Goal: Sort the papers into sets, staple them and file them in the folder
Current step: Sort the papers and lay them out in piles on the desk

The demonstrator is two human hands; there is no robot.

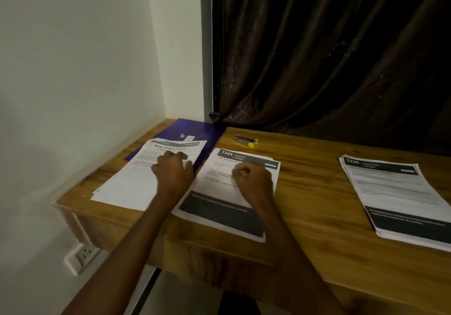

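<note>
Wooden desk (317, 192) carries three stacks of white printed paper: the left stack (122, 185) overlaps a purple flat folder (195, 129), the middle stack (219, 212) lies just beside it, the right stack (400, 200) well apart. Left hand (172, 168) rests on the left stack, fingers curled, perhaps pinching a sheet; right hand (252, 176) sits fisted on the middle stack. Behind lies a small silver stapler with a yellow end (246, 141).

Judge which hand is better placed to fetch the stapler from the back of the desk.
Probably the right hand. It rests curled on the middle paper stack, and the stapler lies just beyond that stack. The left hand rests on the stack over the purple folder, farther away.
</note>
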